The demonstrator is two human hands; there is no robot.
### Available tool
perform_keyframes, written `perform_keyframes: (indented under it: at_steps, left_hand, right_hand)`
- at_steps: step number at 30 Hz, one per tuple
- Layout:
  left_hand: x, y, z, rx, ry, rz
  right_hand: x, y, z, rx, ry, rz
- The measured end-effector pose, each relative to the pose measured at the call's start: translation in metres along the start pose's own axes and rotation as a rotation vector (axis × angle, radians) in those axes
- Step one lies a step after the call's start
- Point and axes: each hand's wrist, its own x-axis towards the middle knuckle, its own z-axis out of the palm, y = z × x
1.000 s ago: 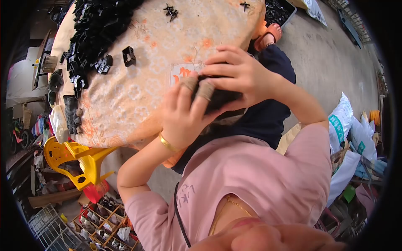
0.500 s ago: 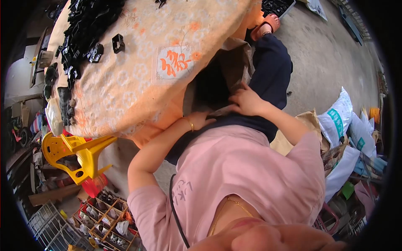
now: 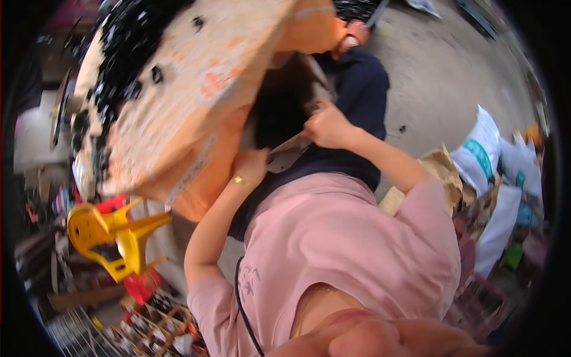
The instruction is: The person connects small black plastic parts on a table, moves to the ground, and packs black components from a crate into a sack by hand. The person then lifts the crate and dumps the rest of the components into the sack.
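Shirt (image 3: 351,220), pink, lies nearest. Just beyond, bag (image 3: 290,147) sits between dark trousers (image 3: 364,95) and hanging tablecloth (image 3: 220,172). Left hand (image 3: 253,165) and right hand (image 3: 326,126), well apart, each appear clamped on its near rim, a strip stretched between; finger detail blurred. Judged risks: rim slips if the pinch is loose; mouth folds inward if the pull is uneven. Mouth faces up; its longer axis runs forward from the wearer's lap, slightly rightward. Full length of bag hidden. Farther: black parts (image 3: 128,56) heaped on the tablecloth, contents of mouth too dark to tell.
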Motion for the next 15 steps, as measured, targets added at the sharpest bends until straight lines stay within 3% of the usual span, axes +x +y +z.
perform_keyframes:
  at_steps: [5, 8, 12, 14, 15]
  left_hand:
    - [-0.005, -0.023, 0.041, -0.124, -0.080, 0.050]
    - [-0.016, -0.022, 0.031, -0.290, -0.105, 0.074]
    - [-0.040, -0.049, 0.023, -0.773, -0.110, 0.039]
    - [-0.063, -0.083, 0.043, -1.011, -0.120, -0.019]
    - [-0.079, -0.062, 0.006, -1.222, -0.244, -0.042]
  right_hand:
    - [-0.016, -0.029, 0.045, -0.074, -0.159, 0.148]
    - [-0.031, -0.048, 0.049, 0.009, 0.024, 0.147]
    - [-0.037, -0.046, 0.045, 0.119, 0.196, 0.175]
    - [-0.039, -0.046, 0.038, 0.224, 0.180, 0.181]
    - [-0.037, -0.044, 0.034, 0.274, 0.171, 0.167]
